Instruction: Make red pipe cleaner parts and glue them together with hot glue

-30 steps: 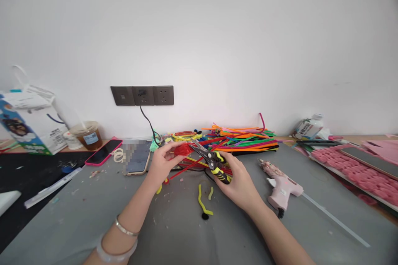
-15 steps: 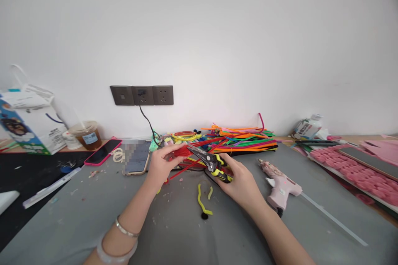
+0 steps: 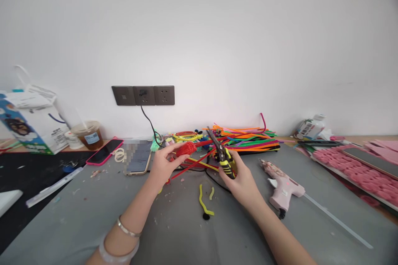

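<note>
My left hand [image 3: 164,164] pinches a small red fuzzy pipe-cleaner piece [image 3: 185,148], with a red stem trailing down toward the grey mat [image 3: 174,232]. My right hand [image 3: 241,179] grips the yellow-and-black handles of a pair of pliers [image 3: 221,154], whose jaws point up and away from the red piece. Bits of yellow pipe cleaner [image 3: 203,201] lie on the mat between my hands. A heap of coloured pipe cleaners [image 3: 245,138] lies just behind, by the wall.
A pink glue gun [image 3: 282,185] lies right of my right hand. Two phones [image 3: 105,152] and a cup of brown drink [image 3: 88,134] sit at the left, with a carton [image 3: 26,122]. Pink foam sheets [image 3: 357,169] fill the right edge. A cable hangs from the wall socket [image 3: 143,95].
My right hand has swung the pliers off the red piece, so the jaws now point upward and to the right. My left hand still holds the red piece, lifted slightly.
</note>
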{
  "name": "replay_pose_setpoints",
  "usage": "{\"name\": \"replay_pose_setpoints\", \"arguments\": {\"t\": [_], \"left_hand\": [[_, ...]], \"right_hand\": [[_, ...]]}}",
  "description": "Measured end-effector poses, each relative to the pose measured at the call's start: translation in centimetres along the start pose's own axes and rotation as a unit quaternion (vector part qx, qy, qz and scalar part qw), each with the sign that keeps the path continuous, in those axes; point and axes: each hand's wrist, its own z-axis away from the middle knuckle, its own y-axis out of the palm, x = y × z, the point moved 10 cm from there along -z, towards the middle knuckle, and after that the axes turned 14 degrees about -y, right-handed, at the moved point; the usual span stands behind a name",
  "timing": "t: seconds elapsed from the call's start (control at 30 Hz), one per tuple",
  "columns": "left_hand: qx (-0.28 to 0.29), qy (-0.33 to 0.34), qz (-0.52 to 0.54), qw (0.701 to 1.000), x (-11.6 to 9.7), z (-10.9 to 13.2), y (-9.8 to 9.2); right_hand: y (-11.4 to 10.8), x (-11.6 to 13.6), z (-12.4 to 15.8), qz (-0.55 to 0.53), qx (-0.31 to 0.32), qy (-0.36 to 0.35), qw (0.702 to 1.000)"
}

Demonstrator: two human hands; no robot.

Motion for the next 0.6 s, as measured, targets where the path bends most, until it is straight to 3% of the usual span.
{"name": "replay_pose_setpoints", "arguments": {"t": [0.2,0.6], "left_hand": [[0.025,-0.039,0.111,0.993,-0.1,0.1,0.5],[0.005,-0.005,0.079,0.997,-0.9,0.1,-0.1]], "right_hand": [[-1.7,-0.9,-0.1,0.008,-0.066,-0.008,0.998],[-0.3,-0.6,0.1,-0.030,-0.015,-0.004,0.999]]}}
